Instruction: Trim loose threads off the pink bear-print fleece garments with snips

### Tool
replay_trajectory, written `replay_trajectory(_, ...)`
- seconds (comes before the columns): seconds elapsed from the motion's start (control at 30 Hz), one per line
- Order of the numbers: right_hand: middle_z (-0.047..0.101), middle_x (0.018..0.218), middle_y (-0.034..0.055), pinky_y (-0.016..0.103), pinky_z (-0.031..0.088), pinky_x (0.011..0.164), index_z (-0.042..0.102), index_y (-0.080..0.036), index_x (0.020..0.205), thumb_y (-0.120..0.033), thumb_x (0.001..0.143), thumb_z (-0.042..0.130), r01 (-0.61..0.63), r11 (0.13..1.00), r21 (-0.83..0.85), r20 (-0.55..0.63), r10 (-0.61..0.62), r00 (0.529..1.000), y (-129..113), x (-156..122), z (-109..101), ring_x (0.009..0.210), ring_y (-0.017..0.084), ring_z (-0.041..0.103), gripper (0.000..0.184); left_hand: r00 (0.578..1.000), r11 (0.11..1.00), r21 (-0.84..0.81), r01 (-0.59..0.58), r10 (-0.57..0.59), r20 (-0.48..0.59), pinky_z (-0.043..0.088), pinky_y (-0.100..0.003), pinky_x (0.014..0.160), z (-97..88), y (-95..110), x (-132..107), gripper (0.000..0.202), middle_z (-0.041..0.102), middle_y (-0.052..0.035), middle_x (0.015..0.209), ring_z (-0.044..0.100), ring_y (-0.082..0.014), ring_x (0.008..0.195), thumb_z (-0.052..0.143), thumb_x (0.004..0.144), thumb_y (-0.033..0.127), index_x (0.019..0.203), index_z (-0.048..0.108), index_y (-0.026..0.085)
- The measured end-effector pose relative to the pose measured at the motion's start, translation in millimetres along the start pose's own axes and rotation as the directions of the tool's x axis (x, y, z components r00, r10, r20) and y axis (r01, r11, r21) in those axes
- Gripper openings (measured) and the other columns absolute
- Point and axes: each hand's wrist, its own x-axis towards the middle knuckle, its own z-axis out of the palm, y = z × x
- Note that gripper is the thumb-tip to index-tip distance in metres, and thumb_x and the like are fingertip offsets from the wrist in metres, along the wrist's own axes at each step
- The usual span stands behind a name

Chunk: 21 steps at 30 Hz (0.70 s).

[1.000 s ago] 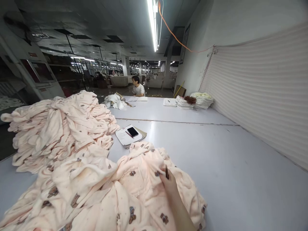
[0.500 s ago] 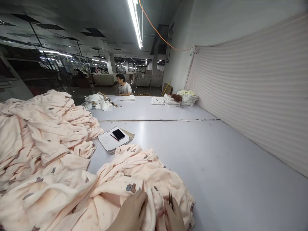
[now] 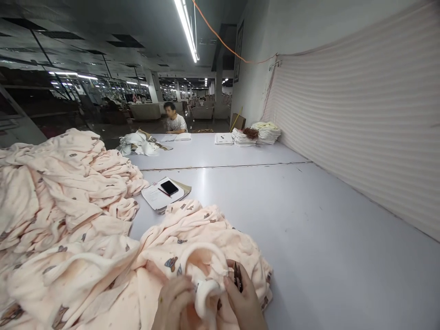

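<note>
Pale peach fleece fabric (image 3: 206, 229) with small bear prints lies bunched at the front of the table. At its near part, my left hand (image 3: 173, 300) is closed on a fold beside a curled, raised edge. Opposite it, my right hand (image 3: 244, 300) pinches the same cloth between thumb and finger. Dark thread snips (image 3: 237, 277) rest in that right hand, their tips pointing up. The fingertips of my left hand are partly hidden by the cloth.
A large heap of the same fleece (image 3: 68, 178) covers the left side. Beyond my hands lie papers (image 3: 154, 197) with a phone (image 3: 169, 187) and a pen. Folded white cloth stacks (image 3: 268, 134) stand far back; a person (image 3: 176, 121) sits at the far edge.
My left hand has shifted slightly left, and a curled fleece edge now stands up between both hands. My right hand has risen and turned, now pinching cloth with the snips still in it.
</note>
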Motion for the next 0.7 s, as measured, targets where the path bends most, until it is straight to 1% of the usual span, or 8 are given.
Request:
replay_trajectory(0.13,0.068,0.106,0.005,0.028,0.047,0.089,0.063,-0.021,0.107,-0.034,0.076,0.065,0.063,0.996,0.056,-0.056,-0.06,0.997,-7,-7,10,0.102,0.022,0.061,0.034,0.985,0.993,-0.033,0.11,-0.105,0.139,0.043,-0.038,0.088,11.1,13,22,0.035,0.055,-0.013,0.118,0.052,-0.027,0.106,0.052,0.087,0.037,0.118,0.049,0.021)
replay_trajectory(0.23,0.068,0.102,0.0042,0.026,0.049,0.083,0.061,-0.022,0.106,-0.037,0.076,0.065,0.098,0.995,0.028,-0.089,-0.095,0.991,-9,-11,13,0.096,0.02,0.063,0.033,0.95,0.956,-0.144,0.254,-0.218,0.225,0.043,-0.033,0.08,15.5,19,24,0.008,0.061,-0.0085,0.109,0.057,-0.022,0.091,0.05,0.087,0.022,0.092,0.056,0.023)
replay_trajectory(0.3,0.069,0.099,0.0038,0.025,0.048,0.084,0.059,-0.022,0.103,-0.039,0.08,0.062,0.121,0.993,-0.003,-0.078,-0.12,0.99,-13,-13,13,0.094,0.02,0.063,0.029,0.917,0.886,-0.263,0.382,-0.328,0.228,0.042,-0.034,0.084,13.2,21,25,0.011,0.062,-0.0081,0.11,0.057,-0.0232,0.095,0.052,0.085,0.025,0.074,0.053,0.022)
replay_trajectory(0.37,0.069,0.095,0.0032,0.024,0.046,0.086,0.057,-0.022,0.102,-0.04,0.084,0.057,0.142,0.988,-0.054,-0.04,-0.145,0.989,-18,-12,10,0.095,0.019,0.063,0.025,0.792,0.675,-0.415,0.61,-0.536,0.292,0.045,-0.032,0.077,8.6,20,28,0.021,0.065,-0.0052,0.093,0.059,-0.0219,0.085,0.055,0.082,0.034,0.067,0.046,0.022)
replay_trajectory(0.47,0.067,0.092,0.0021,0.024,0.044,0.088,0.053,-0.022,0.097,-0.034,0.087,0.053,0.157,0.976,-0.152,0.095,-0.144,0.985,-26,-8,4,0.098,0.018,0.061,0.016,0.444,0.106,-0.552,0.827,-0.726,0.525,0.038,-0.021,0.05,2.3,17,37,0.036,0.05,0.0076,0.055,0.047,-0.0117,0.051,0.061,0.078,0.043,0.065,0.035,0.023)
replay_trajectory(0.5,0.065,0.092,0.0017,0.024,0.045,0.087,0.052,-0.022,0.095,-0.032,0.087,0.053,0.158,0.971,-0.18,0.143,-0.133,0.981,-28,-6,2,0.096,0.018,0.061,0.012,0.375,-0.036,-0.573,0.819,-0.722,0.581,0.033,-0.019,0.047,0.9,15,39,0.039,0.045,0.01,0.051,0.043,-0.0097,0.046,0.064,0.076,0.044,0.065,0.033,0.024)
replay_trajectory(0.6,0.06,0.089,0.0007,0.025,0.047,0.081,0.055,-0.022,0.088,-0.028,0.084,0.056,0.178,0.94,-0.29,0.224,-0.114,0.968,-33,-5,-2,0.089,0.018,0.061,0.008,0.349,-0.221,-0.634,0.741,-0.68,0.645,0.032,-0.018,0.047,-0.2,14,43,0.042,0.05,0.0109,0.051,0.045,-0.0089,0.047,0.071,0.07,0.041,0.068,0.033,0.023)
replay_trajectory(0.7,0.063,0.094,0.0027,0.027,0.047,0.082,0.061,-0.022,0.098,-0.027,0.083,0.057,0.273,0.87,-0.41,0.266,-0.172,0.948,-36,-10,1,0.092,0.019,0.061,0.017,0.386,-0.209,-0.647,0.733,-0.656,0.649,0.041,-0.023,0.055,3.1,10,40,0.036,0.059,0.0076,0.062,0.054,-0.0131,0.056,0.071,0.069,0.042,0.075,0.04,0.024)
